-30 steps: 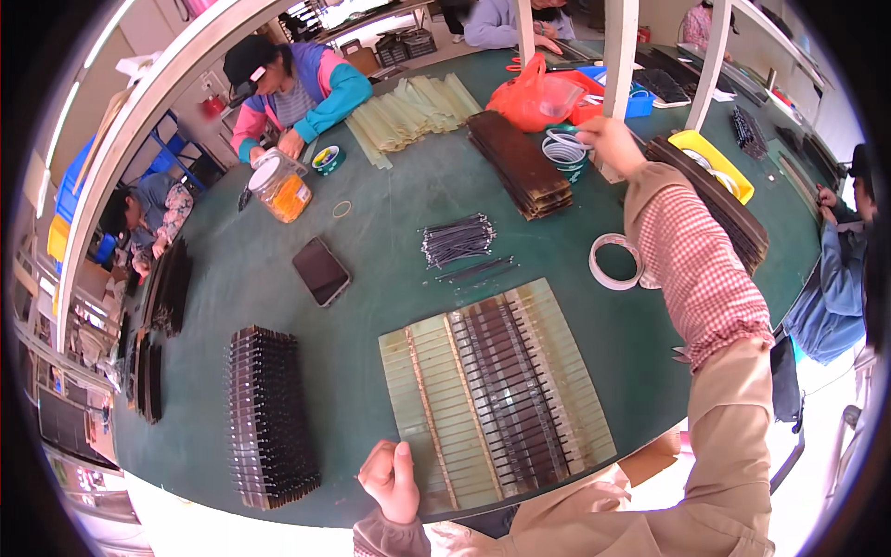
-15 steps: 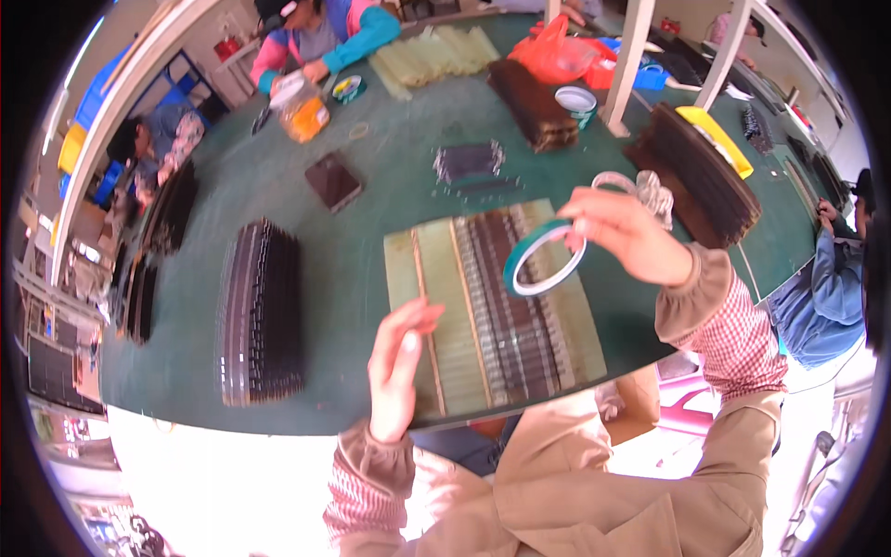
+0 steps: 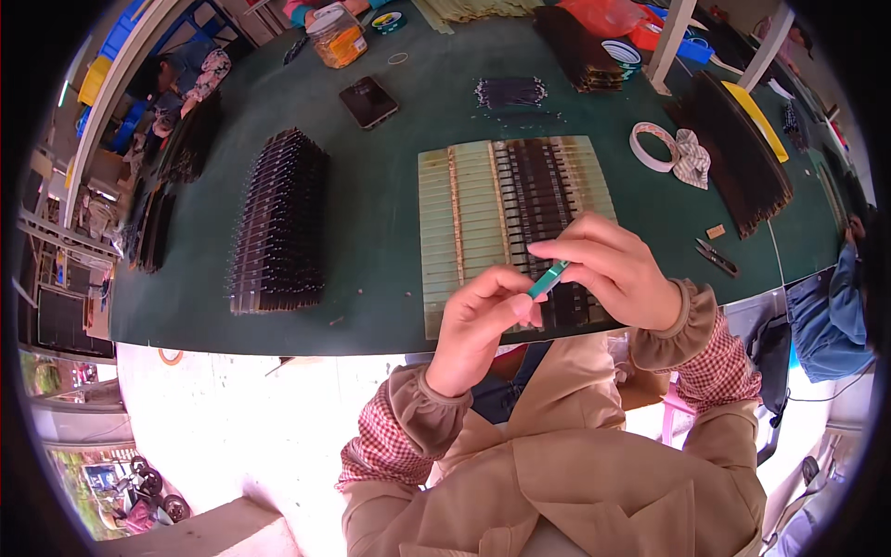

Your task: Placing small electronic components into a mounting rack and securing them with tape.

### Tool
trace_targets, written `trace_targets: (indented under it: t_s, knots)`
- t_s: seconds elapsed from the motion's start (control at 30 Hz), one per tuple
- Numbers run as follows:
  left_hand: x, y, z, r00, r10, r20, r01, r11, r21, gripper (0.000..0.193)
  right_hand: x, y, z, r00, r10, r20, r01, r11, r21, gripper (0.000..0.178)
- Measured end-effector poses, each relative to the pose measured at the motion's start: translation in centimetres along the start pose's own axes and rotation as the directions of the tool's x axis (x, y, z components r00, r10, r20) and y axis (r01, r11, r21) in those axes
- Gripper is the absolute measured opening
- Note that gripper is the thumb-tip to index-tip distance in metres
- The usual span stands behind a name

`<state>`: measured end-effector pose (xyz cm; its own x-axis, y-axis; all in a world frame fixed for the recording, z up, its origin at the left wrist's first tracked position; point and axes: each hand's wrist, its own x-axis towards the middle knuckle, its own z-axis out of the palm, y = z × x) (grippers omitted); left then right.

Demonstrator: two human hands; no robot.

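Observation:
A roll of green tape [image 3: 548, 279] is turned nearly edge-on between my two hands, above the near part of a ribbed pale-green board [image 3: 475, 200]. My left hand [image 3: 478, 320] pinches the roll's near left end between thumb and fingers. On its far right end the fingers of my right hand [image 3: 617, 274] are closed, the index finger reaching forward over it. Dark strips with rows of small metallic pieces [image 3: 538, 186] lie across the right half of the board. My hands and the roll hide the board's lower right part.
To the left stands a tall stack of dark strips [image 3: 283, 218]. Beyond it lie a phone [image 3: 368, 100] and an orange-filled jar [image 3: 337, 39]. At right are a white tape roll [image 3: 653, 147], a checked cloth [image 3: 691, 160], snips [image 3: 716, 258] and more dark stacks [image 3: 733, 153].
The tape roll has come down and left from the board's right side and turned edge-on. My left hand has moved right and taken hold of it. The view has shifted too.

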<state>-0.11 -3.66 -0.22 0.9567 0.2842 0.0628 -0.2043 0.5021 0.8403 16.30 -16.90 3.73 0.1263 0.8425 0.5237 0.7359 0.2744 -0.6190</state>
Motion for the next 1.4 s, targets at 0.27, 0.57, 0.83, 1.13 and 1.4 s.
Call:
trace_targets:
  t_s: [0.27,0.57,0.83,1.13,1.4]
  knots:
    - [0.2,-0.2,-0.4,0.987,0.155,0.04,-0.157,0.987,0.034,0.012,-0.9,1.3,0.3,0.992,0.09,-0.083,-0.091,0.996,-0.006,0.029]
    - [0.7,0.6,-0.6,0.992,0.114,-0.061,-0.106,0.986,0.127,0.012,-0.2,1.0,0.3,0.997,-0.043,-0.056,0.031,0.978,-0.206,0.029]
    - [1.3,0.1,-2.5,0.993,0.115,0.008,-0.113,0.987,-0.112,0.016,-0.3,0.7,0.1,1.0,0.018,0.025,-0.019,0.999,0.042,0.03]
    - [2.7,0.4,-0.1,0.831,0.335,-0.444,-0.281,0.942,0.185,0.024,-1.5,0.5,1.2,0.984,0.148,0.1,-0.176,0.897,0.405,0.024]
    - [1.6,-1.0,1.9,0.888,0.404,-0.22,-0.316,0.883,0.348,0.024,-1.5,1.1,2.6,0.998,-0.002,-0.067,0.003,1.0,0.013,0.032]
